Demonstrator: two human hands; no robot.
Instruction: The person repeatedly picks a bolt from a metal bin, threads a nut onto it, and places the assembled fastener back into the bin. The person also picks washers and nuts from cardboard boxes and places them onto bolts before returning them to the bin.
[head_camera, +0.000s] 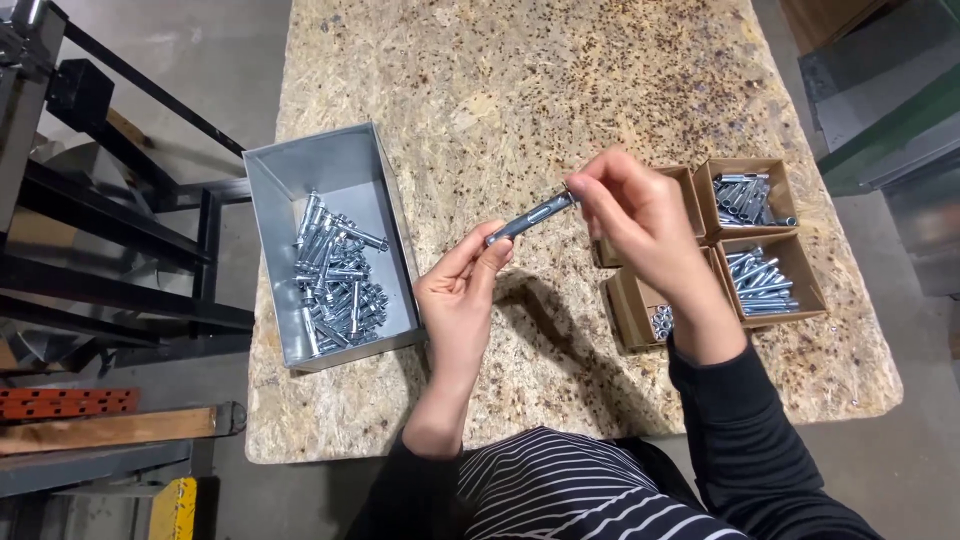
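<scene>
sleeves: black, long | top: black-and-white striped | hands: bare, no gloves

Setting: workshop or assembly bench, indicated by a rough chipboard worktop (560, 90) on a bare concrete floor (180, 60), a grey sheet-metal bin (325, 165) of loose zinc-plated anchor bolts (335, 275), small cardboard boxes (760, 260) of the same hardware, and black steel framing (110, 260) alongside.
</scene>
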